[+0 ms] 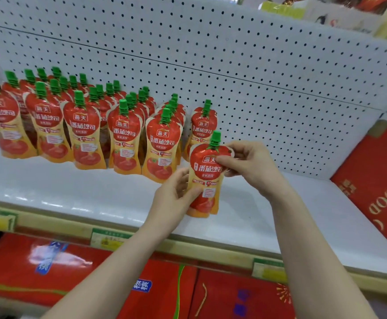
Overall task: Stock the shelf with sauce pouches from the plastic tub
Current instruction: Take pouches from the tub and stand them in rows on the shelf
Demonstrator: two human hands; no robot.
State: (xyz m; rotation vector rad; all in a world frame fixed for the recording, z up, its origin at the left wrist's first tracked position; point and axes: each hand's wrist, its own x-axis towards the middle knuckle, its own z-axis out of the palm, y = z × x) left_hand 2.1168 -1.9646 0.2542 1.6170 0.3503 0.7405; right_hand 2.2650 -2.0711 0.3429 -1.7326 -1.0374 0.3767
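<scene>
left hand (pixel 176 192) gripped the lower left edge of a sauce pouch (pixel 207 178), thumb across the front and fingers behind. the right hand (pixel 250 166) pinched the pouch's upper right shoulder, just below the spout. one hand sat on each side of it, equally close, and neither was free. the pouch stood upright between them, long axis vertical, green ribbed cap on top, printed face toward the person. its base was at or just above the shelf (pixel 72 187); whether it touched could not be told. it was a glossy, soft-walled pouch, waisted in the middle and flaring to a wider foot. it would likely flex under a squeeze and need setting flat on that foot to stay up.

the shelf under the hands was a smooth white board with a sheen. just beyond the held pouch stood a short file (pixel 202 127) of the same pouches, perhaps two deep. the coming move looked like a small push straight away from the hands, to seat the held one in front of that file. left of the left hand, stocked pouches (pixel 125 134) stood in files running back, their fronts stepped on a slant. right of the right hand, well apart, a red box (pixel 376 180) lay on the shelf. behind everything rose a white perforated back panel (pixel 257 65). the plastic tub was not in view.
</scene>
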